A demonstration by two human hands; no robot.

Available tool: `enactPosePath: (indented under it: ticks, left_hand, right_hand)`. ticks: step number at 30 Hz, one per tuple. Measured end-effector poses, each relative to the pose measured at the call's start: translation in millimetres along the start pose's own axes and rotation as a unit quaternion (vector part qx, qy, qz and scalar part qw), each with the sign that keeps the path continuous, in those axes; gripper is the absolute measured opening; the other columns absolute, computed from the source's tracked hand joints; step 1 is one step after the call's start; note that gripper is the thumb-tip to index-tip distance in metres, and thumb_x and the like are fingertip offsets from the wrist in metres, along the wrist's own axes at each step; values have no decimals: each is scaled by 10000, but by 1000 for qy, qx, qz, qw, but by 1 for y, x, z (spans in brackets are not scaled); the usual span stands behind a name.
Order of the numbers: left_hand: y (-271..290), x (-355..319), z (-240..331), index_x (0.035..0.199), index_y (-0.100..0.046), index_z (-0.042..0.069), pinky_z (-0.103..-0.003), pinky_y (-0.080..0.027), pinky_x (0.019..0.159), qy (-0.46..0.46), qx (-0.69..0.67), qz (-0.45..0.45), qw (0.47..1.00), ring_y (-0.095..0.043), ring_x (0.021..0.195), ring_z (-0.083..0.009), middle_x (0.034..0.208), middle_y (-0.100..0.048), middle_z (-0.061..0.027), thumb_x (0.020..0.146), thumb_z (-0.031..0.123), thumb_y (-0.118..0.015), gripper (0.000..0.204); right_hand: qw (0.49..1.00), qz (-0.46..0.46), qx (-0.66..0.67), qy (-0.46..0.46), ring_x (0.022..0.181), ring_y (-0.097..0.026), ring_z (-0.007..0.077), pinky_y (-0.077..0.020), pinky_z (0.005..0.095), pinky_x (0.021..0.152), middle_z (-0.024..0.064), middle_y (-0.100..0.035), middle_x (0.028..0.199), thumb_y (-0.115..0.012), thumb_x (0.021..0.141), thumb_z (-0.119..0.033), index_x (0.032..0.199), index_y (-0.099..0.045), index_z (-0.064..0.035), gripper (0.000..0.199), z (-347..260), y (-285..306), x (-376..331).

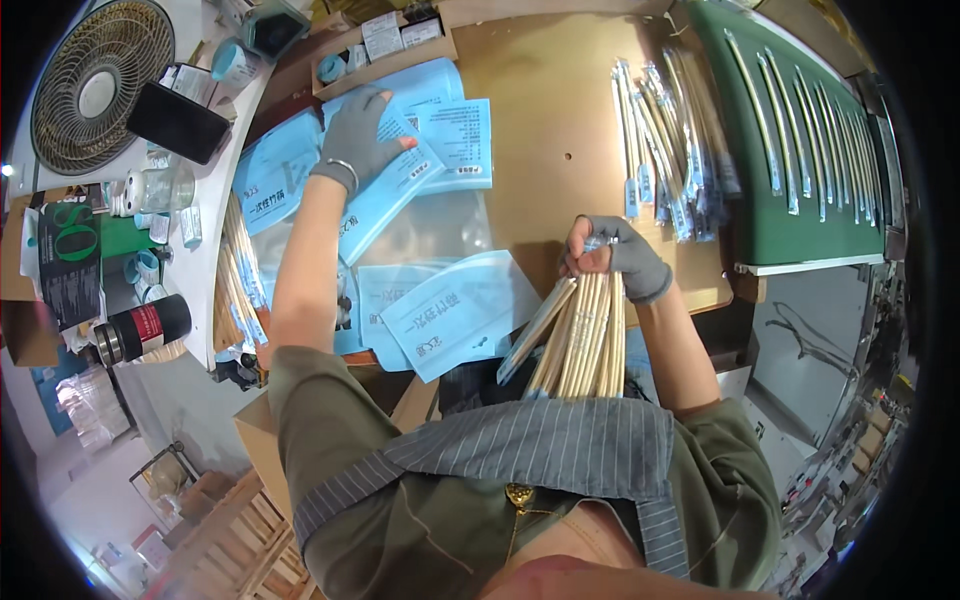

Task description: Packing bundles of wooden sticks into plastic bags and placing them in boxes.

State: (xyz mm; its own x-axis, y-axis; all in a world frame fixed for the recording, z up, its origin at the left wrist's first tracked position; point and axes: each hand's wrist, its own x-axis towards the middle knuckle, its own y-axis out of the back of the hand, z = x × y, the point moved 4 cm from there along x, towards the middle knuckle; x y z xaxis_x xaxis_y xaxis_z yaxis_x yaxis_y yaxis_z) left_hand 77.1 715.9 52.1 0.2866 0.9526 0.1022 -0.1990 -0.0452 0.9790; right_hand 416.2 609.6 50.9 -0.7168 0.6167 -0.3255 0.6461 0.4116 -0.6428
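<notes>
Right hand (612,258) around wrapped chopsticks (585,335)

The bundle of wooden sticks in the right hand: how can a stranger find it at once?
Start at the brown worktable. At its near edge the gloved right hand grips a bundle of pale wooden sticks hanging down, unlike the wrapped sticks lying flat.

Light-blue flat pouches (440,160) overlap mid-table; a dark phone screen (178,122) lies left.

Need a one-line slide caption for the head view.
Gloved right hand grips a bundle of wrapped bamboo sticks while the gloved left hand rests on blue pouches on the workbench.
</notes>
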Motion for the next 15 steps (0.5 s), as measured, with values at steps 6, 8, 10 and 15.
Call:
enactPosePath:
  ticks: [6,8,10,15]
  left_hand:
    - [8,14,3,1179,-568,53,-380,-422,947,28,-20,-47,998,-550,1061,-319,1119,-591,-139,684,361,-755,612]
    - [7,11,8,1126,-603,60,-387,-439,910,2,-23,-33,999,-566,1013,-316,1055,-607,-124,700,333,-748,526]
    - [11,-2,22,1010,-645,77,-392,-466,771,-51,53,26,997,-575,876,-294,903,-591,-92,746,220,-714,308]
    - [-1,-37,35,961,-650,89,-376,-456,624,-136,127,176,967,-556,745,-264,797,-557,-68,733,67,-671,230]
  right_hand:
    - [1000,2,3,11,781,-630,179,-494,304,760,75,-621,772,-676,744,-93,839,-601,-20,141,0,2,-3]
    - [1000,7,4,13,782,-631,179,-493,304,759,76,-621,772,-676,744,-91,839,-601,-20,140,0,4,-5]
    - [1000,13,6,16,784,-631,180,-493,304,758,76,-622,772,-676,743,-89,839,-602,-20,139,0,6,-6]
    - [1000,16,6,3,788,-634,179,-494,306,759,78,-631,783,-677,744,-88,840,-604,-23,137,2,6,-4]
